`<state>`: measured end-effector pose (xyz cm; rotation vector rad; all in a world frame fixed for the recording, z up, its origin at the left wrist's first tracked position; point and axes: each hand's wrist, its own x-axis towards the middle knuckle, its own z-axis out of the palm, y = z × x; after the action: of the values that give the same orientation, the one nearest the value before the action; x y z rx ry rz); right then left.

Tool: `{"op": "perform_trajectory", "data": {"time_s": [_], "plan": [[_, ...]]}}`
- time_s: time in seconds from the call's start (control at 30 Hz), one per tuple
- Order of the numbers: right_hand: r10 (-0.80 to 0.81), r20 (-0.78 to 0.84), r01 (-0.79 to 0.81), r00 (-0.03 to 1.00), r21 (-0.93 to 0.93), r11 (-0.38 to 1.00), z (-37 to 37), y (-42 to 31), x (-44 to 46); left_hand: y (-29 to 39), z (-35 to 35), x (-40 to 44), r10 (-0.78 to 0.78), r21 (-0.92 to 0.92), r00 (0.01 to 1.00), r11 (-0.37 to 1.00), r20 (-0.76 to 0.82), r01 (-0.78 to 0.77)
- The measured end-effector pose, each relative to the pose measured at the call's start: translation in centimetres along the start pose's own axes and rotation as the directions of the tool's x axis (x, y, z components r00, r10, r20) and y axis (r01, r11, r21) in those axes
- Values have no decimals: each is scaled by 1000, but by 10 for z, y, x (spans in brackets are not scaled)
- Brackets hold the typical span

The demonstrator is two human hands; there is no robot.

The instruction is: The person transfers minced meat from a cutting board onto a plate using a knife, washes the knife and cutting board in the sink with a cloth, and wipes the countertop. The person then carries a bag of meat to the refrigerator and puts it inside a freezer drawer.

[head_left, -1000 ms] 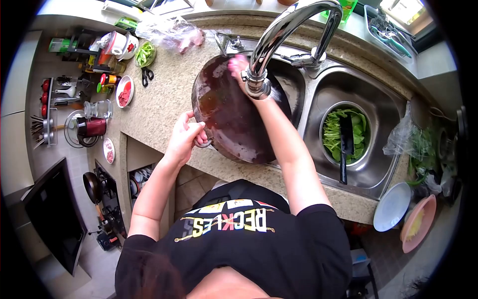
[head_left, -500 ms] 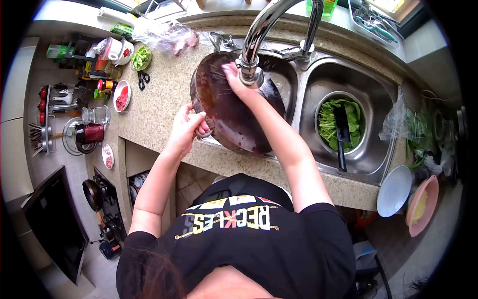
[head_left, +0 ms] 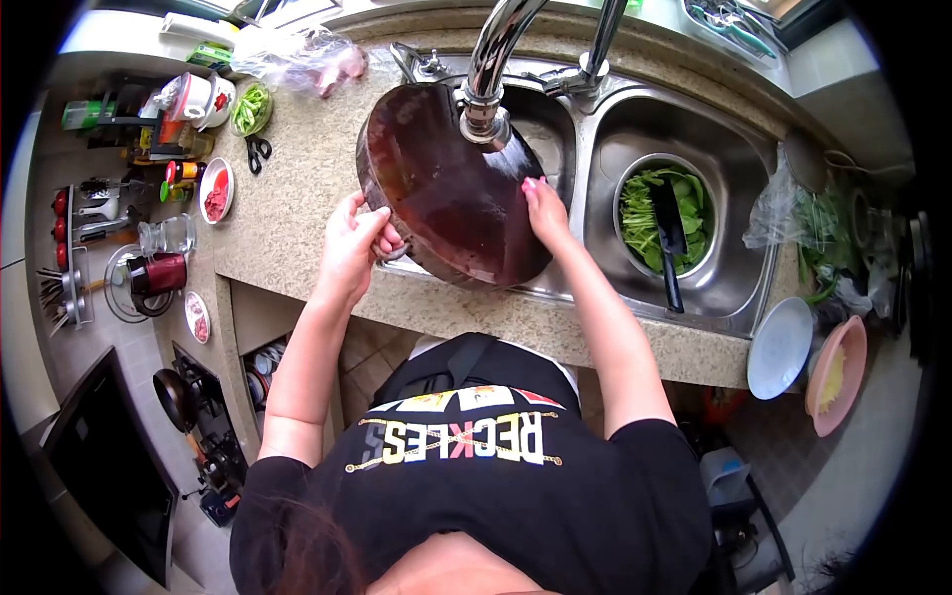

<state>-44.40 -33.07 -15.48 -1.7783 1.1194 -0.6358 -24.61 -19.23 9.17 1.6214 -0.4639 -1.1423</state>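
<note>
A thick, round, dark red-brown chopping board [head_left: 456,218] leans tilted over the left sink basin, its wet face shining. My left hand [head_left: 359,241] is closed on the board's left edge, thumb at the rim and fingers curled, partly hidden. At the opposite edge my right hand [head_left: 544,210] has its fingers closed round the rim. The chrome faucet [head_left: 484,109] hangs over the board's upper part, with water spreading on the surface below its spout.
In the right sink basin [head_left: 729,129] stands a bowl of leafy greens with a black-handled knife [head_left: 670,233] across it. Scissors [head_left: 258,154], a dish of red meat [head_left: 216,190] and a plastic bag [head_left: 297,59] lie left. A blue plate [head_left: 779,347] and pink plate [head_left: 836,377] stand right.
My right hand has moved from the board's wet face under the faucet down to its right edge. My left hand keeps its hold on the left edge. The whole view has shifted slightly.
</note>
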Motion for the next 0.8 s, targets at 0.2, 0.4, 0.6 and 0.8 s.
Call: {"op": "perform_trajectory", "data": {"time_s": [0.2,0.4,0.6,0.8], "plan": [[249,-118,-254,961,-27,967,54,31,107,-1,0,-1,-7,3,1000,1000,-18,7],[-132,18,109,991,456,883,69,-101,110,4,2,-1,-29,63,999,998,-24,31],[-532,-102,537,841,271,798,19,-223,37,5,3,0,-33,60,999,998,-19,34],[-129,23,104,991,460,882,22,-102,64,2,1,-2,-25,91,999,995,-47,30]]}}
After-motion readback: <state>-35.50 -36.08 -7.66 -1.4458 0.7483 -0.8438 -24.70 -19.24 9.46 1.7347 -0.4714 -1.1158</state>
